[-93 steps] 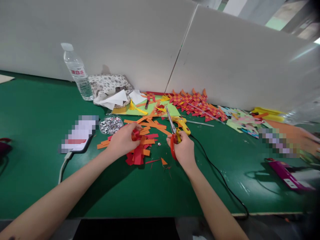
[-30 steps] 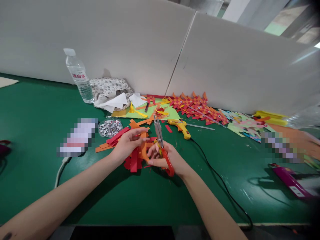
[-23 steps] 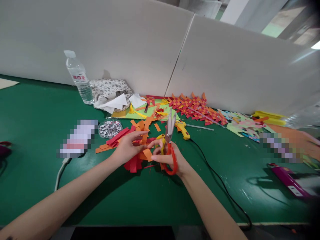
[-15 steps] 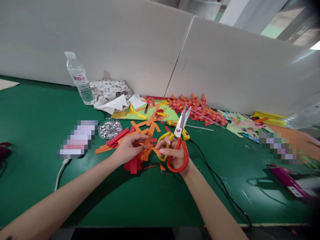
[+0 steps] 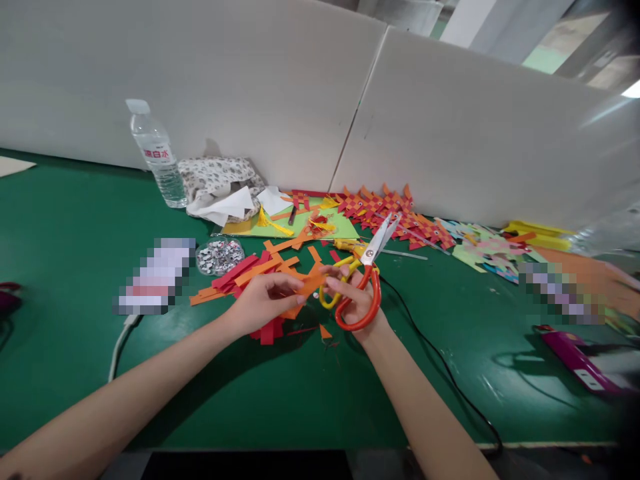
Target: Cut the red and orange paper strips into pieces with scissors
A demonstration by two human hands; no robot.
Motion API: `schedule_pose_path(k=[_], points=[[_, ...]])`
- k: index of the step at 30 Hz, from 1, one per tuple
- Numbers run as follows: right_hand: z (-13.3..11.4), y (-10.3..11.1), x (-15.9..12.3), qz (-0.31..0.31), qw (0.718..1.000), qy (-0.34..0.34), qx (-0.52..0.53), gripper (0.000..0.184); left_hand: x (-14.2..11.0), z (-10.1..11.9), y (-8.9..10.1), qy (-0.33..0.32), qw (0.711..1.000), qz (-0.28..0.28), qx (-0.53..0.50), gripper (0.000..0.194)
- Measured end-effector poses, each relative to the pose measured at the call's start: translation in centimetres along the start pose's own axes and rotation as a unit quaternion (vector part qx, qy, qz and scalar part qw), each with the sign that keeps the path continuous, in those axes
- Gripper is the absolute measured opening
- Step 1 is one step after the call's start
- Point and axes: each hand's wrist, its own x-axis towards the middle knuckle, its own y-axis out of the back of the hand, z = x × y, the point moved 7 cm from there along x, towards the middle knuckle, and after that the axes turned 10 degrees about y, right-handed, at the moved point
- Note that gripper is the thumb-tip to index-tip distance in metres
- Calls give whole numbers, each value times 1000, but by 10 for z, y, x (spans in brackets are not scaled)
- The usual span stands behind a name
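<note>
Left hand (image 5: 261, 301) and right hand (image 5: 360, 305), fingers (image 5: 293, 304) pinching an orange paper strip (image 5: 313, 283), scissors (image 5: 370, 254) in the right, bottle label (image 5: 158, 154) in red ending 白水 (first character blurred)

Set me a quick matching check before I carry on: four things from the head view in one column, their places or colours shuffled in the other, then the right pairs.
Things:
1. scissors
2. water bottle
3. googly eyes
4. orange paper strip

Places or colours:
A. heaped beside the phone
B. held between the left hand and right hand
C. standing beside the spotted pouch
D. one red handle loop, one yellow

Pairs: 1-D, 2-C, 3-A, 4-B.
</note>
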Motion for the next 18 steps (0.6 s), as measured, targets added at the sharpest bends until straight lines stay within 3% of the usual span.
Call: schedule_pose_path(k=[2,5,6,8,11,13,18], points=[[0,5,2,29,1000,7,-6,35,-5,4,-1,5,995,-62,-78,29],[2,7,2,45,999,2,-14,38,-18,6,-15,55,956,-252,-140,47],[3,6,2,42,999,-5,-19,38,-20,6,-16,67,947,-277,-147,52],[6,2,0,19,999,-27,-43,33,-16,7,-11,68,955,-246,-152,50],[11,-5,-4,-27,996,-55,-69,31,-3,4,5,67,983,-84,-146,29],[12,-8,-5,-45,996,-56,-60,35,2,1,6,78,992,-36,-97,24],[8,-9,-7,-56,996,-10,-75,32,3,-7,4,85,996,-13,5,24]])
